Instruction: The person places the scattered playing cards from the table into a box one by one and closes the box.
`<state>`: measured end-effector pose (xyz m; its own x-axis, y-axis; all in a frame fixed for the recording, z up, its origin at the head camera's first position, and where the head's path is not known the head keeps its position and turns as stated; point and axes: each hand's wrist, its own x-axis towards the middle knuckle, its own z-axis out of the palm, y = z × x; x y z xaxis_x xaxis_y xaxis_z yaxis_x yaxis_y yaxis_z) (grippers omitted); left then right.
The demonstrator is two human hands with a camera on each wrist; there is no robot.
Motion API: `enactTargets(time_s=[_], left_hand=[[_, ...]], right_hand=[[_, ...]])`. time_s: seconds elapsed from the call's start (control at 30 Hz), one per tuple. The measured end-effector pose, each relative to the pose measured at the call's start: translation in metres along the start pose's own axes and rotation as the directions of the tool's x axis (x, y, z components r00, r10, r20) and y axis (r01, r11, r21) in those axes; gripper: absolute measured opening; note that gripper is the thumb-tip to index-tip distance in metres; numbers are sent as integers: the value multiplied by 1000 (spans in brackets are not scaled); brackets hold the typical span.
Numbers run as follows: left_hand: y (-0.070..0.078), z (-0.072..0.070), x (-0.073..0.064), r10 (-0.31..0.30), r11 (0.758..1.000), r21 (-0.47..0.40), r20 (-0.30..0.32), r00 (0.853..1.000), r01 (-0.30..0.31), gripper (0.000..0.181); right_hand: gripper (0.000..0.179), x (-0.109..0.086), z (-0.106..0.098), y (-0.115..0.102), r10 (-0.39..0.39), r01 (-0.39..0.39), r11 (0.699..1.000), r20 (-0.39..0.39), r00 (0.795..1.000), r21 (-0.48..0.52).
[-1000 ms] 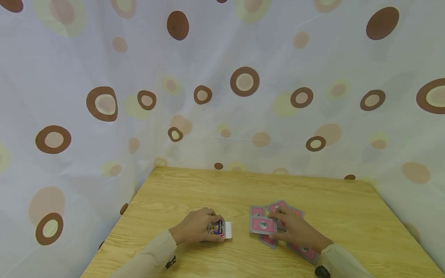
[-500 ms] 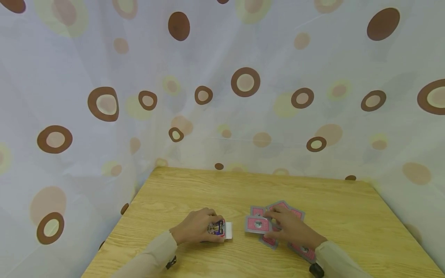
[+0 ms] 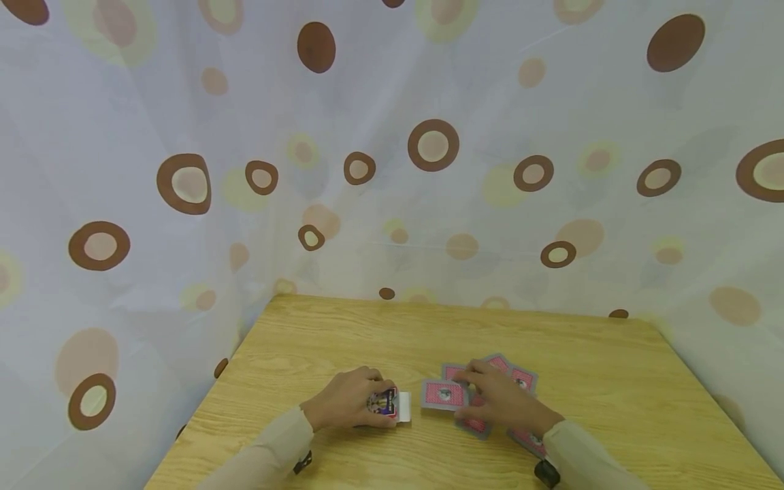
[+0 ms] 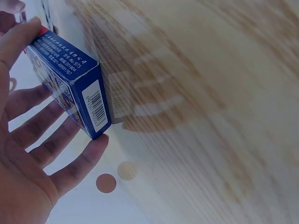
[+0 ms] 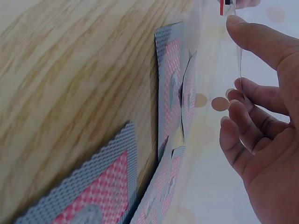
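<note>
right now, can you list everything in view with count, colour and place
table: 1, yellow-brown wood grain, under the things being handled
spotted sheet: at least 1, whitish with brown, tan and yellow spots, behind and beside the table
card box: 1, dark blue with red trim and white flap, left of the cards, flap pointing toward them
held card: 1, pink-red back with grey border, raised off the table
loose cards: at least 5, same backs, overlapping on the table; exact count hidden
sleeves: 2, cream, on the forearms
dark wrist pieces: 2, black, one by each cuff
hands: 2, bare; left hand grips the box, right hand pinches the held card
</note>
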<state>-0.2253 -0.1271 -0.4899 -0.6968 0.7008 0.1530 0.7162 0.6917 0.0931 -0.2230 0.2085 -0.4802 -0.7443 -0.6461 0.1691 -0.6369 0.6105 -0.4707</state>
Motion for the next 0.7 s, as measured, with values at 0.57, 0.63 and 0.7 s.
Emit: enactTargets(time_s=[0.57,0.63,0.7], left_hand=[[4,-2,1,4,1000,19,8,1000,-4,74],[4,-2,1,4,1000,17,8,1000,-4,74],[5,-3,1,4,1000,12,7,1000,-4,74]], right_hand=[[68,8,3,-7,9,-9,1000,10,1000,-5],[68,9,4,-8,2,-2,1000,3,1000,-25],[68,11,5,-9,-10,10,999,-3,1000,-32]])
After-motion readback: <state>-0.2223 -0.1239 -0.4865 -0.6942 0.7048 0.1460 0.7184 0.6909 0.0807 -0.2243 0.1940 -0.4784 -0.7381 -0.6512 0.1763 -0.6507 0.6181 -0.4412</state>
